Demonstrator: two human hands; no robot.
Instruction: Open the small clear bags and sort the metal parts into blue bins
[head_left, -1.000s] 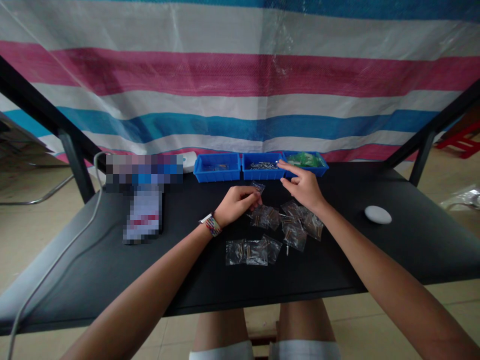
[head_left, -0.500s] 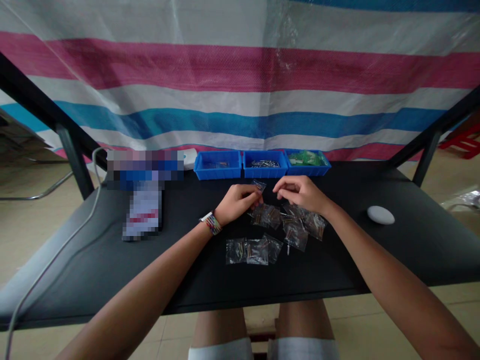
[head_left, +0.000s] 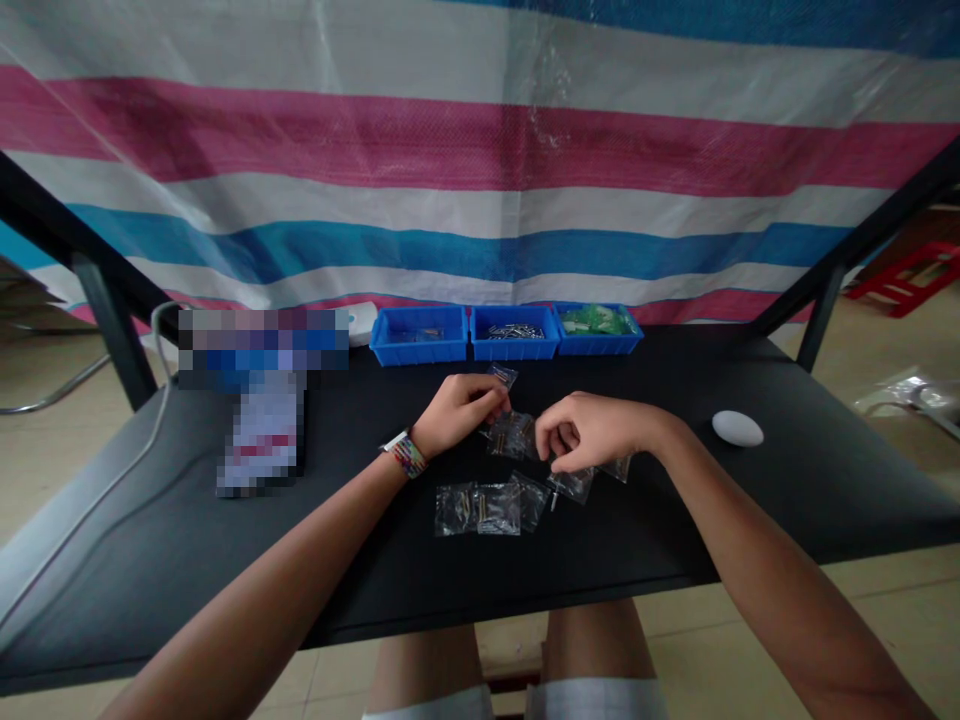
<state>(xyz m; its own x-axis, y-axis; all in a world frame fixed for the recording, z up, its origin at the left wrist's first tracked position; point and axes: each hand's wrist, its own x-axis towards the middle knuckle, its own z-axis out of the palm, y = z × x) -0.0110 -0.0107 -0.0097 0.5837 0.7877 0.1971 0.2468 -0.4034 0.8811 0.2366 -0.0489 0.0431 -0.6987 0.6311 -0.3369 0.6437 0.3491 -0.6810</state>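
Note:
My left hand (head_left: 459,412) is closed, pinching a small clear plastic bag (head_left: 504,375) between thumb and fingers above the table. The bag seems to have small metal pieces in it. Over the pile to the right hovers my right hand (head_left: 600,430), fingers curled down and thumb a little apart, with nothing visible in it. Just below its fingertips a small silver screw-like piece (head_left: 553,499) lies beside a clear bag (head_left: 576,486). Between the hands are bags with brassy screws (head_left: 514,436). Nearer the front edge lie several similar bags (head_left: 499,508). My right hand partly covers the pile.
Three blue bins stand along the back: a left bin (head_left: 420,350) with few pieces, a middle bin (head_left: 514,347) of silver screws, a right bin (head_left: 600,343) with green-and-clear packets. A white oval object (head_left: 738,428) lies right. A cable (head_left: 97,500) crosses the left side.
My right hand has lowered toward the front, over the bags by the silver piece. My left hand still grips its bag. The whole view has shifted slightly.

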